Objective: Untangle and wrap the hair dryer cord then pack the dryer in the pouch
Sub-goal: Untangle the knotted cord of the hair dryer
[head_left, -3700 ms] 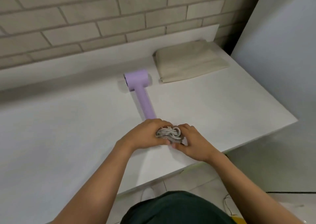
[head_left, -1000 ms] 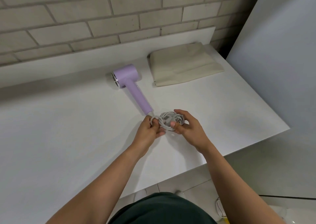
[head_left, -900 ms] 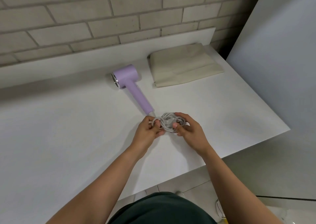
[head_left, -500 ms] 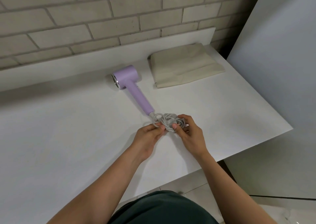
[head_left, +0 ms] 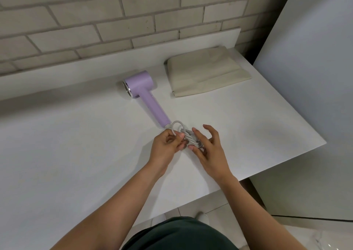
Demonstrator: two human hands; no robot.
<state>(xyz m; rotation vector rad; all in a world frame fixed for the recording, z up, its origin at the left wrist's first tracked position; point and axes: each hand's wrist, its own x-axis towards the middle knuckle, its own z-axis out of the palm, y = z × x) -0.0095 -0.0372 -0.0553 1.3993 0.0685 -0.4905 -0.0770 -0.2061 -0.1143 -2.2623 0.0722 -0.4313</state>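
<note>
A lilac hair dryer point(head_left: 143, 95) lies on the white table point(head_left: 76, 144), its head toward the wall and its handle pointing at me. Its grey cord point(head_left: 188, 138) is bunched in a tangle at the handle's end, with one loop standing up. My left hand point(head_left: 168, 144) pinches the cord at the loop's base. My right hand point(head_left: 207, 146) holds the bundle from the right between thumb and index finger, its other fingers spread. A beige fabric pouch point(head_left: 204, 74) lies flat at the back right of the table.
A brick wall point(head_left: 114, 20) runs behind the table. A white panel point(head_left: 315, 68) stands along the right side. The table's front right edge is just below my right wrist, with tiled floor point(head_left: 210, 209) under it.
The cord bundle has been worked looser, and one loop now stands free near the handle's end. My right hand's outer fingers have spread. The dryer has barely moved.
</note>
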